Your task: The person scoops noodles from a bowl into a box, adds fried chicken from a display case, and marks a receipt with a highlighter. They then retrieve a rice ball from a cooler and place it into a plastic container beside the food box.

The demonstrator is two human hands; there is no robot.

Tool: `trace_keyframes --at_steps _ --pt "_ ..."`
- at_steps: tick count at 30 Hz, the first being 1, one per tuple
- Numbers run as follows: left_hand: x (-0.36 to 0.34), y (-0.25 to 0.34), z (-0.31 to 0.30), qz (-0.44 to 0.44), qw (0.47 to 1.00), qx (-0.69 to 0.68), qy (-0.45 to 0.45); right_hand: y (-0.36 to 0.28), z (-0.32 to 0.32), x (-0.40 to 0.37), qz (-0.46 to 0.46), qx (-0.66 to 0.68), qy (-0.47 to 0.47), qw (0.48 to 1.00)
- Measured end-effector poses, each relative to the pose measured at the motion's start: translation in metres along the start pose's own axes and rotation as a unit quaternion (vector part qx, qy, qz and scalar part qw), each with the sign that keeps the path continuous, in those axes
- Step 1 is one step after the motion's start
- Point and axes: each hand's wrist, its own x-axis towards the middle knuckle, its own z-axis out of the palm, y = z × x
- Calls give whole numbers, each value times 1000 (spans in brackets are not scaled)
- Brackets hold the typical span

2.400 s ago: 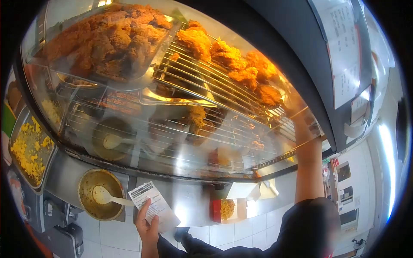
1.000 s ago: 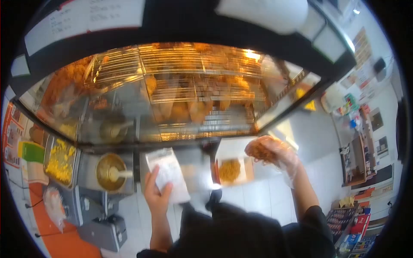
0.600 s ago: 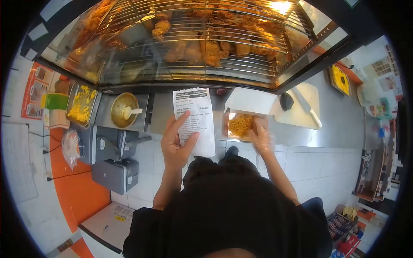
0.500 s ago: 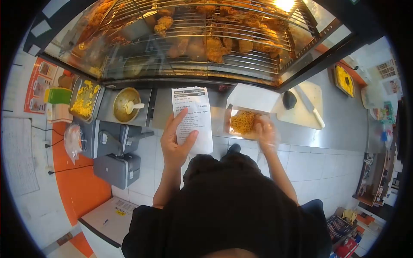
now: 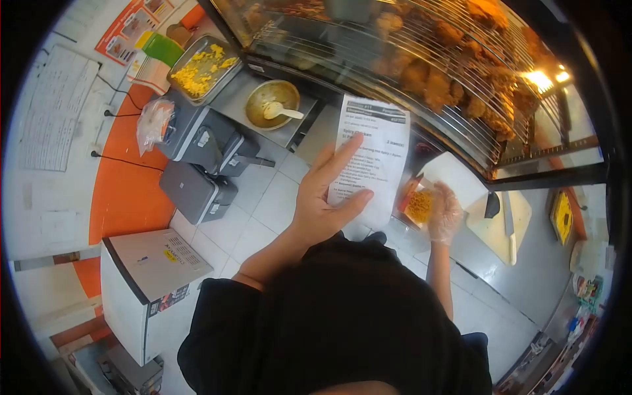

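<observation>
Left hand [image 5: 324,201] is raised in front of the chest and pinches a printed receipt [image 5: 370,155] between thumb and fingers, the index finger stretched up along the paper so that the text faces the camera. Right hand [image 5: 445,214], in a thin clear glove, rests at the near edge of an open takeaway box [image 5: 454,176] on the steel counter [image 5: 526,276]. Whether its fingers grip anything I cannot tell, since the glove blurs them. Orange-yellow food [image 5: 419,205] fills the box, whose white lid stands open behind it.

Just right of the box lies a pale cutting board [image 5: 520,227] with a knife [image 5: 507,216] on it. Above both hands the glass warmer [image 5: 421,39] holds fried chicken pieces [image 5: 434,85] on wire racks. To the left of the receipt sits a round metal bowl [image 5: 263,99] with a white spoon [image 5: 280,112] in it, then a tray of yellow food [image 5: 201,62], with grey machines [image 5: 197,191] on the floor side below.
</observation>
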Motion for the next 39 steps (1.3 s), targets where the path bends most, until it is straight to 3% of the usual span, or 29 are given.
trace_keyframes --at_steps 3,6,9,12,15,20,25,27,29,31,33,34,35,36,37,39 --pt "2 11 -13 -1 999 -39 30 -43 10 -1 -34 -96 -17 995" --pt "0 11 -34 18 999 -20 34 -27 31 -4 -91 -98 -8 991" --pt "0 5 -44 26 999 -14 18 -40 38 -13 -45 -19 -15 999" --pt "2 4 -54 25 997 -57 37 -39 54 -24 32 51 9 998" --pt "-1 0 -61 -16 989 -144 33 -46 62 -34 52 98 -9 994" --pt "-5 -1 -76 28 997 -62 23 -48 75 -36 19 7 -40 999" --pt "-12 -5 -90 -1 995 -84 48 -62 103 -22 -17 -23 -98 995" --pt "-14 -8 -96 -3 995 -82 59 -87 120 -19 160 24 -200 966" --pt "-16 -12 -99 4 995 -58 75 -99 139 -15 125 63 -237 961" --pt "-21 -16 -110 2 992 -56 116 -98 171 -6 202 95 -374 900" --pt "-30 -24 -129 6 980 -4 197 -69 216 -3 296 254 -428 815" --pt "-34 -25 -144 14 970 45 238 -73 230 4 295 257 -426 816" --pt "-36 -22 -158 17 958 31 284 -80 246 9 354 314 -445 760" --pt "-41 -18 -174 1 934 101 341 -88 261 14 409 368 -461 697" --pt "-48 -17 -191 -1 908 162 387 -95 274 17 408 371 -459 696" --pt "-62 -6 -206 -7 890 130 437 -109 301 25 435 389 -414 699"
